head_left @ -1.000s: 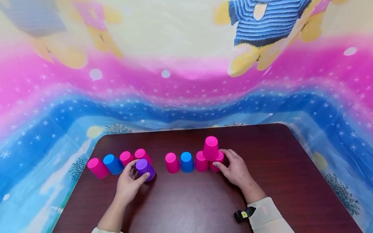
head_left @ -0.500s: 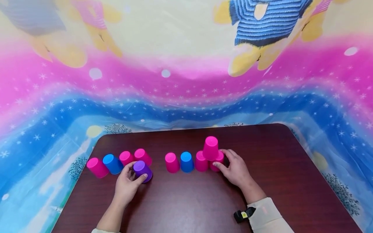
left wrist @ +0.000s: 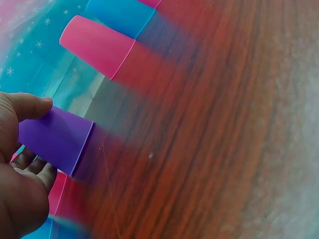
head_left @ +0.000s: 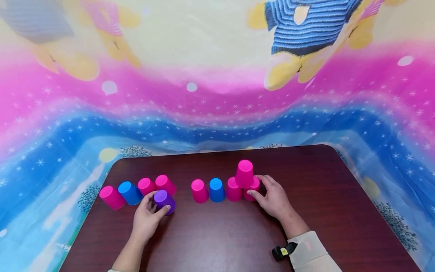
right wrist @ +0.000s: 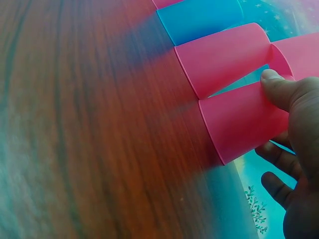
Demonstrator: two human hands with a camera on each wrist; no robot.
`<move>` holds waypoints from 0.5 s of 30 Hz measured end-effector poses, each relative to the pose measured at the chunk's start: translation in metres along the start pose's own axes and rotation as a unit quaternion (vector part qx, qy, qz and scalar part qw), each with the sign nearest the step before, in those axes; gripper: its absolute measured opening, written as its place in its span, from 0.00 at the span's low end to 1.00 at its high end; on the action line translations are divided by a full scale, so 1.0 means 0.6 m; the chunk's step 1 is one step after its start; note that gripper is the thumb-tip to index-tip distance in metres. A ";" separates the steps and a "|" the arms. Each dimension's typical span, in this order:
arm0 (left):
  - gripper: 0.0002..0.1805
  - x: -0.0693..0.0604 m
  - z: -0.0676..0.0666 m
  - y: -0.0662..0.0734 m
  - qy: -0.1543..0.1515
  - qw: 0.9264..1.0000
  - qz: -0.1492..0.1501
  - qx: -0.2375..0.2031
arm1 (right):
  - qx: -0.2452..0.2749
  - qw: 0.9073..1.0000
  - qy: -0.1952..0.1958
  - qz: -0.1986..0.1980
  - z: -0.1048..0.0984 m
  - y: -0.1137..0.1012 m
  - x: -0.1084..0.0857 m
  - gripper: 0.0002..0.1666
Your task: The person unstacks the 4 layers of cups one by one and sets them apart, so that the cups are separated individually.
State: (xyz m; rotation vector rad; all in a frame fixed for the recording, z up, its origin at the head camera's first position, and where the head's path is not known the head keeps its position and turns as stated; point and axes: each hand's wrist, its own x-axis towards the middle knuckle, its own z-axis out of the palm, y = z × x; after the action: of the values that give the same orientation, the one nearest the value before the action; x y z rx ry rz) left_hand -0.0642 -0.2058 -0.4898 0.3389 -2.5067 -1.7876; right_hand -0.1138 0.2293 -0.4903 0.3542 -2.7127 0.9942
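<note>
My left hand (head_left: 144, 219) grips an upside-down purple cup (head_left: 165, 202), thumb on its near side. In the left wrist view the purple cup's (left wrist: 57, 139) rim is at or just above the table; I cannot tell which. To the right, my right hand (head_left: 275, 198) holds the rightmost pink cup (head_left: 250, 192) between thumb and fingers. Beside it stands another pink cup (head_left: 233, 190), and a third pink cup (head_left: 244, 173) rests upside down across the tops of both. In the right wrist view my thumb lies near the top of the held pink cup (right wrist: 244, 122).
Left of the stack stand an upside-down blue cup (head_left: 217, 190) and a pink cup (head_left: 199, 191). Behind my left hand is a row of pink cups (head_left: 112, 197) and one blue cup (head_left: 130, 193). The brown table (head_left: 210, 234) ends at a patterned cloth backdrop (head_left: 204, 102).
My left hand has shifted slightly left and toward me with the purple cup. The right hand and the stacked pink cups have stayed in place.
</note>
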 end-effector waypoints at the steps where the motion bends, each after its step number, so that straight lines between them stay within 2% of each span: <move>1: 0.41 0.000 0.000 -0.001 0.000 1.000 0.001 0.000 | 0.000 1.000 0.000 -0.001 0.000 0.000 0.000 0.37; 15: 0.42 0.001 -0.001 -0.003 0.000 1.000 -0.007 0.013 | 0.000 1.000 -0.001 0.002 -0.001 -0.001 -0.001 0.37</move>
State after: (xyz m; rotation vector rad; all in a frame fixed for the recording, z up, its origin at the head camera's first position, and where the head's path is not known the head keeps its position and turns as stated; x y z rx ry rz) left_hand -0.0646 -0.2071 -0.4912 0.3588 -2.5363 -1.7606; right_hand -0.1133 0.2295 -0.4897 0.3503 -2.7152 0.9964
